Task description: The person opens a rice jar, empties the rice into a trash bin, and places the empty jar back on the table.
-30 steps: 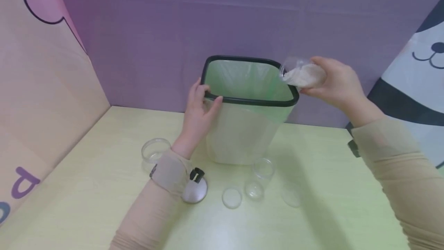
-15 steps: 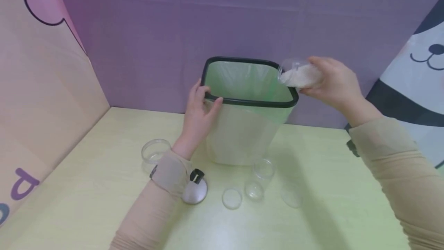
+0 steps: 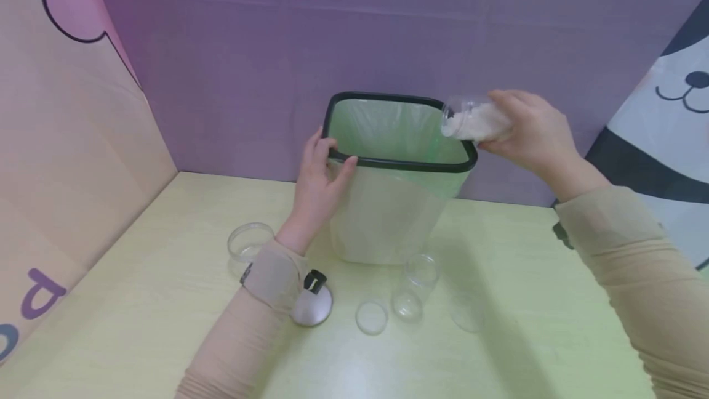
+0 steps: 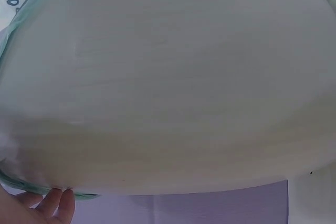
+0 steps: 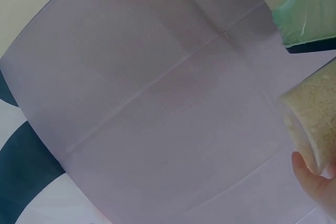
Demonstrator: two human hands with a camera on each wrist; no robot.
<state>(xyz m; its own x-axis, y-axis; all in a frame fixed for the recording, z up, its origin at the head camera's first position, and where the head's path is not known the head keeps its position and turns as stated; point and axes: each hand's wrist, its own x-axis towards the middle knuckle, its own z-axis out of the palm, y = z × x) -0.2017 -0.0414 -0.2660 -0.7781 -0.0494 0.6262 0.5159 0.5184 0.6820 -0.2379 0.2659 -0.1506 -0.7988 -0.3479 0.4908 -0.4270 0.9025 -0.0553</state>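
A waste bin (image 3: 388, 214) with a dark rim and a thin green bag inside stands on the table in the head view. My left hand (image 3: 318, 193) grips its near left corner, thumb outside and fingers over the rim. A clear jar (image 3: 479, 122) of pale grains lies almost on its side in my right hand (image 3: 534, 137), its mouth facing left over the bin's right rim. The grains rest along its lower side, close to the mouth. In the right wrist view the jar (image 5: 315, 114) shows its base end, near the green bag (image 5: 310, 14).
In front of the bin stands a clear cup (image 3: 422, 271). Clear round lids (image 3: 372, 317) lie near it, one faint at the right (image 3: 467, 314). A shallow clear dish (image 3: 251, 242) and a silvery disc (image 3: 312, 308) sit by my left forearm. A purple backdrop (image 3: 310, 48) rises behind.
The jar has moved slightly left and its mouth has dipped a little further over the bin. My left hand keeps its hold on the rim.
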